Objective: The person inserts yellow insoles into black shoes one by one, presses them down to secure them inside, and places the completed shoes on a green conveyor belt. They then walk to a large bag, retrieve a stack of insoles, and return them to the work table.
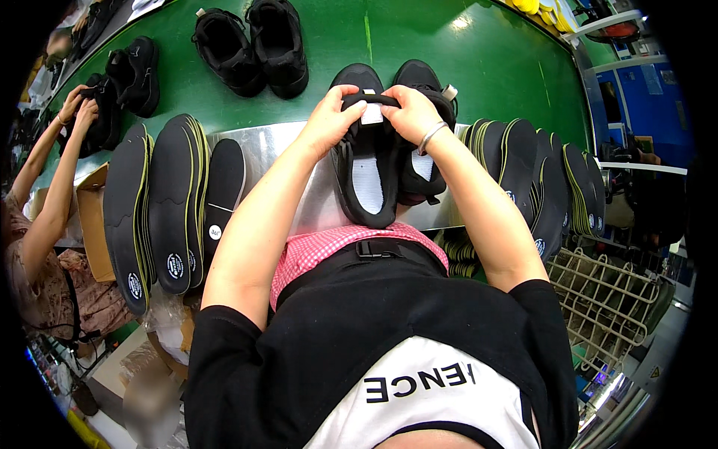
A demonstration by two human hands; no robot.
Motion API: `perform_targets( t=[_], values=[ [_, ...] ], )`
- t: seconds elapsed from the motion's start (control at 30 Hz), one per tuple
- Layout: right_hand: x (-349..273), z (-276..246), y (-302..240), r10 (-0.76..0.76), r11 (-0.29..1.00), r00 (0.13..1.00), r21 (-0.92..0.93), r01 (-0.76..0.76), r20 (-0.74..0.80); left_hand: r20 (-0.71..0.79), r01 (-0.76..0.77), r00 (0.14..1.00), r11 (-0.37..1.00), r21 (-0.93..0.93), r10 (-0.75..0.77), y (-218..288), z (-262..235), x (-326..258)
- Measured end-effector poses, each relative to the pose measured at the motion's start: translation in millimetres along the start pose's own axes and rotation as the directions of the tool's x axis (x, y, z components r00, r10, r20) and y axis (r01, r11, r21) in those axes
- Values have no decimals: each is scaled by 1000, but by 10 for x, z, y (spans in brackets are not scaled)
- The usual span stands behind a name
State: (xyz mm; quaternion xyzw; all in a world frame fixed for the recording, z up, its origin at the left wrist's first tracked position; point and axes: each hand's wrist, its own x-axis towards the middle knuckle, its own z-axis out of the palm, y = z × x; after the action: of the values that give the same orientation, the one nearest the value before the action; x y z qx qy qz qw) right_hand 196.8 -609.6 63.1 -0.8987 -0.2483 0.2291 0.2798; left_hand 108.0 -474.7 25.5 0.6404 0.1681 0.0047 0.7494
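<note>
Across twelve o'clock from me spreads a green table (479,75), with a shiny metal strip (318,198) along my side of it. Towards four o'clock stands a wire rack (602,307). Black insoles edged in yellow-green stand in stacks, one group (173,202) at nine o'clock and another (516,161) between two and three. At eleven, farther off, sits a pair of black shoes (250,49). Straight ahead at twelve, just beyond my waist, is the black shoe (364,150) I'm handling, its mate (419,78) just beside it towards one. My left hand (333,120) and right hand (411,116) pinch its dark tongue (372,99), thumbs against fingers, slightly apart from each other. Between them shows a small white label (372,114).
</note>
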Motion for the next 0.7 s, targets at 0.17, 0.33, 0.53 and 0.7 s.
perform_targets(
  t=[0.17,0.33,0.53,0.7],
  values=[
    [-67,3,-30,-59,998,996,-18,58,-63,-17,1,1000,1000,26,0,-4,5,-13],
    [-475,-30,-60,-282,959,938,-38,280,-202,-113,-180,966,920,347,232,-39,-12,-51],
    [-1331,-21,486,-294,836,951,-507,209,-93,-292,-160,933,970,186,210,-83,-118,-244],
    [-1488,-252,737,-281,804,959,-539,250,26,-253,-136,954,984,112,161,-41,-86,-282]
  ],
)
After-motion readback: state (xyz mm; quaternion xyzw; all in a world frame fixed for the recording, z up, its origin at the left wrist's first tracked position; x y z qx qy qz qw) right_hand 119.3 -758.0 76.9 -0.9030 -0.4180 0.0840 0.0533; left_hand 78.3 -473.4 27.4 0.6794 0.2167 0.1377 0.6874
